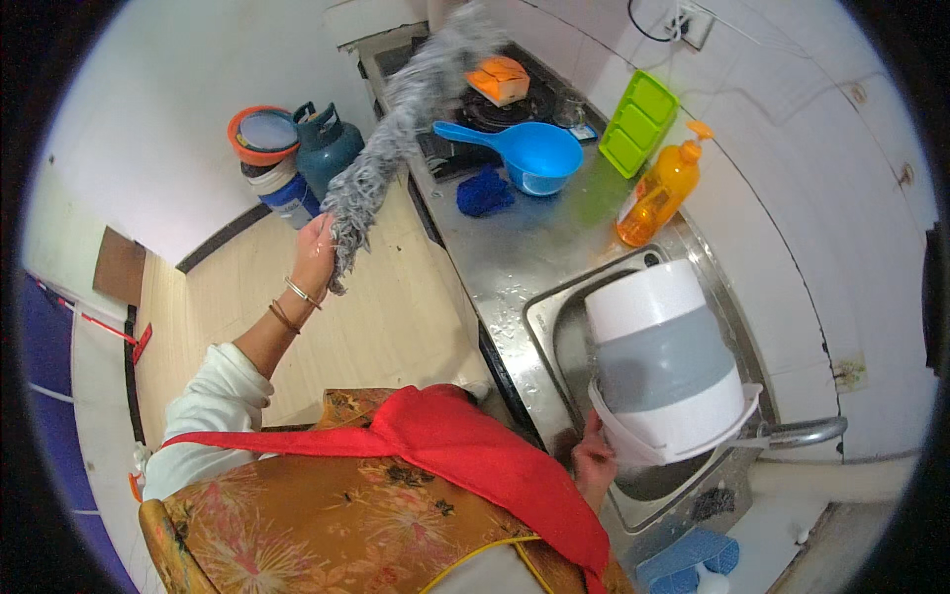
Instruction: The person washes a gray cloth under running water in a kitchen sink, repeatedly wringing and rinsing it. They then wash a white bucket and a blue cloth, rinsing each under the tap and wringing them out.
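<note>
My left hand (318, 249), raised over the floor left of the counter, is closed around one end of a long grey shaggy mop cloth (401, 122). The cloth stretches up and away past the stove, and its far end is blurred. My right hand (596, 457) grips the rim side of a white and grey collapsible bucket (663, 356), partly hidden by it and by my red garment. Tipped over the stainless steel sink (575, 338), the bucket has its base pointing away and its rim towards me.
A blue dipper (542, 156), a dark blue scrubbing cloth (484, 191), an orange soap bottle (660, 193) and a green divided tray (638, 122) are on the counter. Beyond stands a gas stove (490, 111). A faucet (805, 432) juts beside the sink. A gas cylinder (326, 148) stands on the floor.
</note>
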`<action>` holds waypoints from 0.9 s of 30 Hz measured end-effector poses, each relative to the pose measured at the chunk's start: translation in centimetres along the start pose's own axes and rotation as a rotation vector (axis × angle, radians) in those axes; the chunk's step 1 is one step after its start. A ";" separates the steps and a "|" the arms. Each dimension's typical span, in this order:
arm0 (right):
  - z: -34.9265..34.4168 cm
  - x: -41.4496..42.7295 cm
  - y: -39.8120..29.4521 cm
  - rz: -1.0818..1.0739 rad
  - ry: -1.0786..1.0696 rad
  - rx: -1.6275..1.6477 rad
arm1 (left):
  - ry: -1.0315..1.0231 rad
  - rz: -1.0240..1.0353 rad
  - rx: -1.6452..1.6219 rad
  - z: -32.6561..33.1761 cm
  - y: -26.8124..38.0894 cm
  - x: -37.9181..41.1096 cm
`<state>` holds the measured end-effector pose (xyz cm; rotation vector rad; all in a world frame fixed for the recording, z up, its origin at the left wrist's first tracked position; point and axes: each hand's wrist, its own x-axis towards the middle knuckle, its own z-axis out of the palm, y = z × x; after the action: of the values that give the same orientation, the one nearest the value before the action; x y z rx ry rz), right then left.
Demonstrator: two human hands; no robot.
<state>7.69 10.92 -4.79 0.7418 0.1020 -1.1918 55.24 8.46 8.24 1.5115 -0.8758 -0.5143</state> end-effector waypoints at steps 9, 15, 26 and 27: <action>1.9 0.2 -0.7 -0.171 0.034 -0.193 | 0.267 -0.087 0.737 5.0 -13.9 9.4; 2.6 -0.2 0.5 -0.252 0.044 -0.301 | 0.270 -0.154 0.490 11.9 -16.8 13.9; 3.9 -1.1 -3.1 -0.801 0.388 -0.776 | -0.354 0.532 1.309 19.9 -12.3 12.0; 4.6 -1.6 -3.6 -0.877 0.381 -0.869 | -0.363 0.539 1.196 20.7 -12.2 13.6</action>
<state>2.53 8.98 -2.31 0.0998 1.2833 -1.6088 50.60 -15.62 -4.33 2.1109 -2.0168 0.2335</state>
